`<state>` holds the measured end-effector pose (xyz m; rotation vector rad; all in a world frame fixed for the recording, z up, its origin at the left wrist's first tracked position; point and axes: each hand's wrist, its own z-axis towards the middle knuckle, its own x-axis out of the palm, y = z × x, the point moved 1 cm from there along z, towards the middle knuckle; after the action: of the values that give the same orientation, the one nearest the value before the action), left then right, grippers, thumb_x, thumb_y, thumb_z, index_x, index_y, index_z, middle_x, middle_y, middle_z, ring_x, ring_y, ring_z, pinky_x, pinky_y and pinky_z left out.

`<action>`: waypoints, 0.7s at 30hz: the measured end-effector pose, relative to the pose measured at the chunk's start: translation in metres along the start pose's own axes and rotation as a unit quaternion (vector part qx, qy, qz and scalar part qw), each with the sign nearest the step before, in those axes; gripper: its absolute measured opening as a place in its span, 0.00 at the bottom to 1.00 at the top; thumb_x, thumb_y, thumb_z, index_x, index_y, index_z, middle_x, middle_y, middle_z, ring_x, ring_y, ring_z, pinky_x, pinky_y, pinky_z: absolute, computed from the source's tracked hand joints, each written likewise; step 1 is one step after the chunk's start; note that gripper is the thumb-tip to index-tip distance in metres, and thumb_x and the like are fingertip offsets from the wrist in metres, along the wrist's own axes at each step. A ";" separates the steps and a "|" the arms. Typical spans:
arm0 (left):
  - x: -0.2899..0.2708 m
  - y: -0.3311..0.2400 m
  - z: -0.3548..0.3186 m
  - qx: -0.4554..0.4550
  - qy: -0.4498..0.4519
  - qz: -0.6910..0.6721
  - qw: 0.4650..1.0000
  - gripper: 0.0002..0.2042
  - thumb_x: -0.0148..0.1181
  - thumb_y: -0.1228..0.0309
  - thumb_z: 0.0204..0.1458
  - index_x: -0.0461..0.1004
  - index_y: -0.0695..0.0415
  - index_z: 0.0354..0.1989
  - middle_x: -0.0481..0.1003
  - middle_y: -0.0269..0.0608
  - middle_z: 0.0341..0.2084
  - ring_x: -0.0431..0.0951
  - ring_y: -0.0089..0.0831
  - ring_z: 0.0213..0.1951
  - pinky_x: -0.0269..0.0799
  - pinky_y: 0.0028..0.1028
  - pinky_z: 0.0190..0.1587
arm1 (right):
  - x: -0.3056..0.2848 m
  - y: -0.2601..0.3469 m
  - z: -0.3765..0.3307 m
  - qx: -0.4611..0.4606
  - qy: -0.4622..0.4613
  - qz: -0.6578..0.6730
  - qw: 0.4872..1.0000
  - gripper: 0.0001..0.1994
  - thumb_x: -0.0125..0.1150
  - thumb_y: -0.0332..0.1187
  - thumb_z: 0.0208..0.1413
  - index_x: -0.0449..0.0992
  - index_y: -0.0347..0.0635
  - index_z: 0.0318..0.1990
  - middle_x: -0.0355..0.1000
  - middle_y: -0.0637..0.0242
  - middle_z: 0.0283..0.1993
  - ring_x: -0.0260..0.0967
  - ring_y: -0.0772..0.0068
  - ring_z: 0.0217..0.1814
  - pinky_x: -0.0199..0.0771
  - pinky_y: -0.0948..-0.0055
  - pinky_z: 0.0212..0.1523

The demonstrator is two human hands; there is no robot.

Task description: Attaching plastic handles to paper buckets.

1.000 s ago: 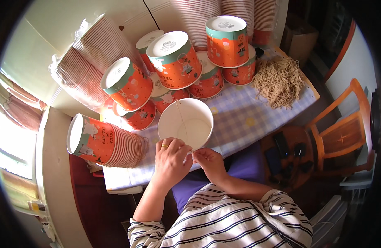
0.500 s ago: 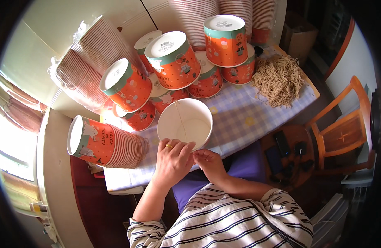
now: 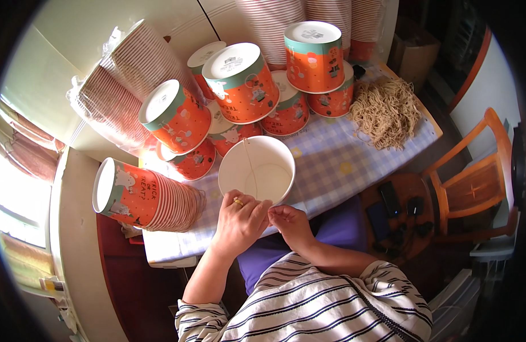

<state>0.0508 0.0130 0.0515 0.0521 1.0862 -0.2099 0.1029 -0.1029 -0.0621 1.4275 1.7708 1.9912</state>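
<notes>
A white-lined paper bucket (image 3: 268, 154) stands with its mouth tipped toward me at the near part of the table. A thin beige cord (image 3: 250, 162) runs from its far rim down across the opening to the near rim. My left hand (image 3: 240, 221) is closed over the near rim, a yellow ring on one finger. Right beside it, my right hand (image 3: 291, 227) pinches at the outside of the same rim, its fingertips close to the left thumb. What lies between the right fingertips is too small to make out; the cord's near end is hidden by the hands.
Orange buckets with green bands (image 3: 240, 85) stand upside down in two layers behind. A nested stack of buckets (image 3: 154, 196) lies at the left. Wrapped stacks (image 3: 146, 60) lean at the back. A heap of beige cords (image 3: 387, 113) sits right, near a wooden chair (image 3: 474, 176).
Hardly anything differs: the view has shifted very slightly, and both hands stay at the bucket's near rim with small finger movements.
</notes>
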 end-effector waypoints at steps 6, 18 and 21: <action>0.000 0.000 0.000 0.001 -0.008 0.005 1.000 0.13 0.65 0.72 0.37 0.74 0.57 0.34 0.72 0.34 0.20 0.75 0.31 0.29 0.66 0.36 0.44 | 0.003 0.008 -0.002 0.006 -0.009 -0.021 1.000 0.07 0.56 0.27 0.59 0.74 0.32 0.41 0.73 0.67 0.33 0.69 0.81 0.34 0.71 0.81 0.38; -0.005 0.000 -0.007 -0.056 -0.025 -0.043 0.997 0.17 0.65 0.74 0.36 0.74 0.55 0.39 0.75 0.35 0.28 0.76 0.32 0.36 0.65 0.40 0.49 | -0.002 0.022 -0.002 0.038 0.012 -0.089 0.995 0.10 0.59 0.31 0.58 0.75 0.32 0.42 0.75 0.66 0.35 0.70 0.81 0.35 0.70 0.80 0.40; -0.012 0.004 -0.014 -0.116 -0.044 -0.103 0.987 0.21 0.62 0.74 0.35 0.74 0.56 0.43 0.75 0.39 0.35 0.74 0.37 0.44 0.63 0.42 0.53 | -0.031 0.037 0.003 0.045 0.048 -0.221 0.973 0.10 0.63 0.34 0.54 0.78 0.37 0.40 0.76 0.68 0.34 0.68 0.83 0.32 0.69 0.80 0.35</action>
<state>0.0340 0.0206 0.0550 -0.2767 1.0213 -0.2684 0.1396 -0.1319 -0.0496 0.8624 2.0215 1.7862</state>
